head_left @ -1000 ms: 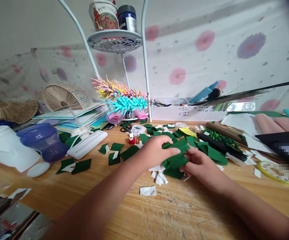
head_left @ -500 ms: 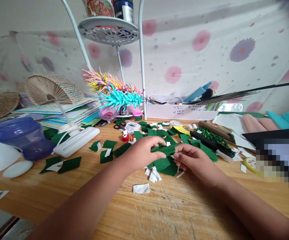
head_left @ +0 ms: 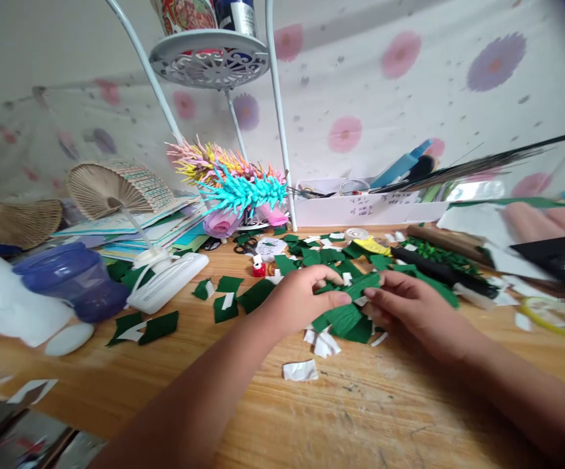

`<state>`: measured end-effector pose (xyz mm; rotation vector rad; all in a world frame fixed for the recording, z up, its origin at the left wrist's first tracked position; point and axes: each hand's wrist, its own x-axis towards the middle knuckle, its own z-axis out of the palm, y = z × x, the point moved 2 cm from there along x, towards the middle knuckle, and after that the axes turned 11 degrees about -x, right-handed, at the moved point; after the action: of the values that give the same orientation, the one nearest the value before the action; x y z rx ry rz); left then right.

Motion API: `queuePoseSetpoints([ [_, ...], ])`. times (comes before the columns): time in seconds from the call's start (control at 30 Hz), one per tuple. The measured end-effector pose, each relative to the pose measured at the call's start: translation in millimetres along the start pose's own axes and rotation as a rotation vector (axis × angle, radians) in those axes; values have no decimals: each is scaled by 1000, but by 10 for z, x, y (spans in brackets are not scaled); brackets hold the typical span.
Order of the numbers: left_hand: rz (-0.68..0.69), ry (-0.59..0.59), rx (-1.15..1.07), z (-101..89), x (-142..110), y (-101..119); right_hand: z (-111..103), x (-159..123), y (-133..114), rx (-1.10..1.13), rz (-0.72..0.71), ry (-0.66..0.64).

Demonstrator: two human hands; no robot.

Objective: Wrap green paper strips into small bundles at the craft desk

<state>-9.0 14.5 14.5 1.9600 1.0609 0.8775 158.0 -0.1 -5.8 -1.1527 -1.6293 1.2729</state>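
A piece of green crepe paper is stretched between my hands, low over the pile. My left hand pinches its left end with thumb and fingers. At the other end, my right hand grips it between thumb and forefinger; its lower fingers are partly hidden. Beneath them lie more green paper pieces. White paper scraps are at the pile's near edge, and a single white scrap rests closer to me on the wooden table.
Behind the pile are scissors, a small red bottle and a white box of tools. At left stand a white glue gun and a blue container. A white rack rises at the back.
The view has tilted and shifted, so most of the scene sits further right in the picture. Between my hands, the green paper now spans a slightly longer stretch.
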Motion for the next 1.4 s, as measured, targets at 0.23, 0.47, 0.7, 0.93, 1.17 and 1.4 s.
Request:
queuePoseSetpoints([
  [0.23, -15, 86, -42, -17, 60, -111, -33, 40, 9, -344, 38, 107],
  [0.47, 49, 130, 180, -69, 83, -84, -163, -10, -94, -726, -73, 229],
  [0.7, 179, 151, 238, -59, 32, 43, -204, -12, -111, -784, -155, 146],
  [0.93, 302, 74, 275, 79, -121, 283, -17, -46, -207, -746, -270, 49],
  [1.17, 85, 313, 180, -217, 20, -1, -235, 15, -88, -664, -235, 114],
  [1.4, 8, 142, 364, -364, 69, -157, -386, 55, -30, -860, -141, 248],
])
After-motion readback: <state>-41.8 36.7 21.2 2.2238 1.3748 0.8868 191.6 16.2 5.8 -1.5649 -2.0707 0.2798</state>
